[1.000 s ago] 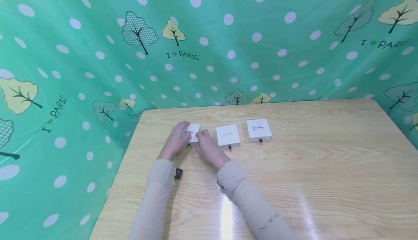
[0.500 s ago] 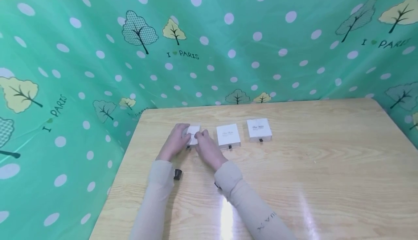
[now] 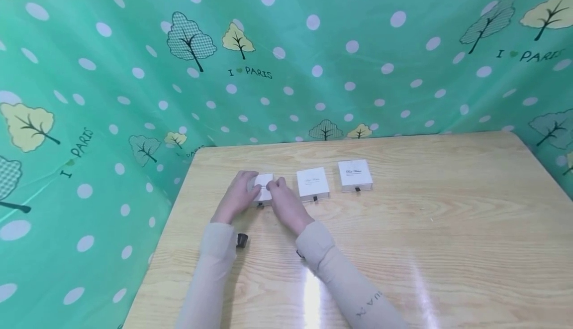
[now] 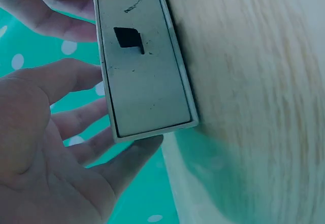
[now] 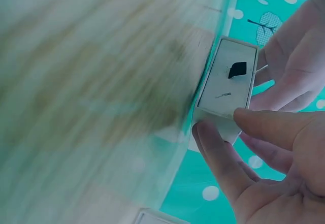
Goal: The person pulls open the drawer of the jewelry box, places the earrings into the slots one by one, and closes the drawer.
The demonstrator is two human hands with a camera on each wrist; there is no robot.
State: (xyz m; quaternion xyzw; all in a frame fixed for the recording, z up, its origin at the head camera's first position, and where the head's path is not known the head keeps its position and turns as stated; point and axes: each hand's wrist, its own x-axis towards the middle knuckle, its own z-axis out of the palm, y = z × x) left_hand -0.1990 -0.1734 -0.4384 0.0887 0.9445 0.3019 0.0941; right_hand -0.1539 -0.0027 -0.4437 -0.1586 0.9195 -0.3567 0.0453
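Both hands hold a small white box [image 3: 264,180] at the left of the row in the head view. My left hand [image 3: 235,198] grips its left side, thumb over the top and fingertips around the edge. On the right, my right hand [image 3: 288,205] pinches the near right corner, thumb at the upper edge and fingers against the side. In the left wrist view the box's front panel [image 4: 147,87] carries a black ribbon tab [image 4: 129,38]. That panel sits flush inside its sleeve. Thumbs and fingers hide part of the lid's print.
Two similar white boxes stand to the right: a middle box [image 3: 313,183] near my right hand and a farther box [image 3: 355,174], both with black tabs facing me. They stand on a wood-grain table [image 3: 447,209]. A green dotted cloth [image 3: 286,60] hangs behind and at the left.
The held box has shifted slightly toward me, and its left neighbour gap to the middle box looks much the same. Both hands keep their hold; the other two boxes stay put.
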